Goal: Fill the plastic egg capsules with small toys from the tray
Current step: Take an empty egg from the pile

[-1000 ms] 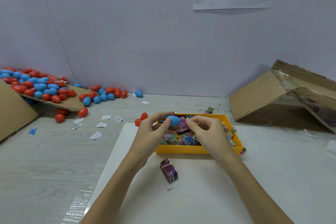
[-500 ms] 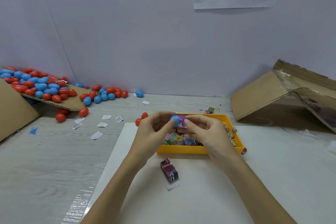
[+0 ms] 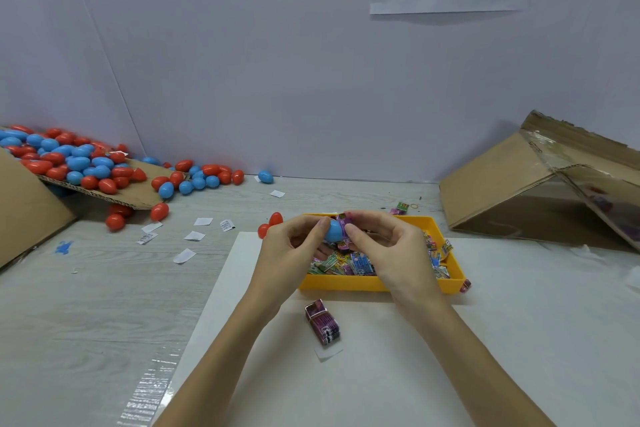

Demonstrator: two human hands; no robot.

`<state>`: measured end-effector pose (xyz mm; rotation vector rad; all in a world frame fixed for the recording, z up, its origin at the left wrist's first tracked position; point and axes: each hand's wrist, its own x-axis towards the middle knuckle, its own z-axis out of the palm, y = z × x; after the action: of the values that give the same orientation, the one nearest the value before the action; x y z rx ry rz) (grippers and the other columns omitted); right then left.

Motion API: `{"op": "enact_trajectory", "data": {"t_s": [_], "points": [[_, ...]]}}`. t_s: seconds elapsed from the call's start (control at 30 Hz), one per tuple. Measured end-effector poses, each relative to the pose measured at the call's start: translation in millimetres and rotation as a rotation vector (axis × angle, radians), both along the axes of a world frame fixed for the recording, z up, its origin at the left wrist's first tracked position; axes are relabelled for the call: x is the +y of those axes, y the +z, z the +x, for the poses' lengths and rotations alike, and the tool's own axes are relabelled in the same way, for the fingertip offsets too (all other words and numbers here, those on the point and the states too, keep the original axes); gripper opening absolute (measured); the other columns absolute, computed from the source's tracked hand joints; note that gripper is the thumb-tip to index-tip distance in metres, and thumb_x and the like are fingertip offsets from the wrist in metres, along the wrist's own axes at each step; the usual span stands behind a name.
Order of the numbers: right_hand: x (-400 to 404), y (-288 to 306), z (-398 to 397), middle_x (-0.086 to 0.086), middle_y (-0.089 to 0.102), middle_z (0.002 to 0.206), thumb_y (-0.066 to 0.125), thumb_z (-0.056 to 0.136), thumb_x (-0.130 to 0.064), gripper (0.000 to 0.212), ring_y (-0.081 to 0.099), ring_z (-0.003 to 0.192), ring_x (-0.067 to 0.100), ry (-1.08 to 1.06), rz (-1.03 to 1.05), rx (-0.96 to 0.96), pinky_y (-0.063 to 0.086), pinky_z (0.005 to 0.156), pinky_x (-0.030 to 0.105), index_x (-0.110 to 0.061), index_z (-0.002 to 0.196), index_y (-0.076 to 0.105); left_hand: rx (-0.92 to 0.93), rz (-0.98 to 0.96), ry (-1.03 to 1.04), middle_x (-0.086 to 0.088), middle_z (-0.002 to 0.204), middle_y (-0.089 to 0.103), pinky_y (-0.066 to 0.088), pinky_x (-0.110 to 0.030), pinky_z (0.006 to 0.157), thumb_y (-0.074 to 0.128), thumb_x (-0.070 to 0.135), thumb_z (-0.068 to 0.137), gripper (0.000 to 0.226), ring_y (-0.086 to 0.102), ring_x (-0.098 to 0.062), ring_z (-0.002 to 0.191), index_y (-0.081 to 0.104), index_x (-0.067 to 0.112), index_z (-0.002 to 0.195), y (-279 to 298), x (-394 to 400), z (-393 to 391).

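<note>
Here, hands (image 3: 346,246) pinch a blue egg (image 3: 333,231) above the pale wooden table (image 3: 104,288).

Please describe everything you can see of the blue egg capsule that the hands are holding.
The blue egg capsule looks like smooth, glossy plastic; only a rounded part shows between the fingers. It is held in the air above the rear part of the yellow tray. The left hand pinches it from the left, and the right hand presses a small purple toy packet against its right side. Whether it is a half or a whole egg cannot be told.
</note>
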<state>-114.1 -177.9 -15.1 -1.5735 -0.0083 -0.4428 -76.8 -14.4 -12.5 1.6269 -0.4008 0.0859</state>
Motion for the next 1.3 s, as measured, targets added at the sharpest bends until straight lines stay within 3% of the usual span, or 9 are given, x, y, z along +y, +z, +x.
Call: {"op": "enact_trajectory", "data": {"t_s": [0.33, 0.63, 0.7, 0.8, 0.97, 1.1, 1.3], "points": [[4, 4, -4, -0.006, 0.079, 0.103, 0.077, 0.091, -0.012, 0.022, 0.074, 0.100, 0.006, 0.011, -0.040, -0.042, 0.058, 0.081, 0.018, -0.015, 0.113, 0.077, -0.004, -0.028, -0.009, 0.006, 0.080, 0.078, 0.056, -0.016, 0.066, 0.066, 0.027, 0.099, 0.011, 0.073, -0.010, 0.072, 0.076, 0.030, 0.096, 2, 2, -1], [6, 5, -6, -0.004, 0.079, 0.104, 0.080, 0.089, -0.014, 0.024, 0.074, 0.100, 0.008, 0.011, -0.010, -0.005, 0.059, 0.084, 0.021, -0.015, 0.113, 0.077, -0.045, -0.070, 0.069, 0.002, 0.086, 0.079, 0.057, -0.019, 0.068, 0.071, 0.022, 0.097, 0.012, 0.075, -0.012, 0.076, 0.077, 0.017, 0.106, -3, -1, 0], [6, 5, -6, -0.002, 0.079, 0.105, 0.079, 0.088, -0.013, 0.024, 0.075, 0.102, 0.011, 0.022, 0.074, 0.018, 0.060, 0.084, 0.023, -0.014, 0.112, 0.077, -0.077, -0.062, 0.107, 0.005, 0.090, 0.079, 0.058, -0.021, 0.072, 0.069, 0.028, 0.097, 0.015, 0.076, -0.012, 0.085, 0.077, 0.018, 0.105, -4, -3, -1], [9, 7, -6, 0.010, 0.078, 0.109, 0.078, 0.084, -0.011, 0.030, 0.075, 0.106, 0.021, 0.125, 0.400, 0.097, 0.061, 0.088, 0.028, -0.007, 0.113, 0.073, -0.179, 0.045, 0.083, 0.016, 0.103, 0.076, 0.059, -0.025, 0.084, 0.067, 0.040, 0.093, 0.027, 0.072, -0.006, 0.099, 0.074, 0.025, 0.115, -5, -8, -5], [7, 13, -6, 0.019, 0.074, 0.119, 0.071, 0.088, -0.005, 0.036, 0.075, 0.101, 0.021, 0.311, 0.818, 0.278, 0.062, 0.087, 0.028, 0.002, 0.124, 0.067, -0.420, 0.203, 0.101, 0.016, 0.121, 0.071, 0.052, -0.017, 0.092, 0.078, 0.026, 0.089, 0.043, 0.068, -0.005, 0.105, 0.068, 0.022, 0.131, -7, -5, -5], [7, 15, -6, 0.020, 0.073, 0.122, 0.072, 0.089, -0.006, 0.036, 0.075, 0.098, 0.020, 0.387, 0.925, 0.359, 0.061, 0.089, 0.030, 0.004, 0.123, 0.069, -0.448, 0.223, 0.126, 0.015, 0.121, 0.073, 0.052, -0.024, 0.096, 0.075, 0.035, 0.087, 0.047, 0.070, -0.008, 0.104, 0.070, 0.023, 0.132, -5, 0, -3], [6, 16, -8, 0.020, 0.072, 0.122, 0.078, 0.081, -0.009, 0.039, 0.075, 0.105, 0.023, 0.426, 0.930, 0.386, 0.062, 0.084, 0.030, 0.003, 0.118, 0.073, -0.516, 0.215, 0.127, 0.011, 0.114, 0.076, 0.054, -0.023, 0.093, 0.074, 0.026, 0.090, 0.040, 0.070, -0.009, 0.101, 0.072, 0.023, 0.130, -9, 0, 1]]}}
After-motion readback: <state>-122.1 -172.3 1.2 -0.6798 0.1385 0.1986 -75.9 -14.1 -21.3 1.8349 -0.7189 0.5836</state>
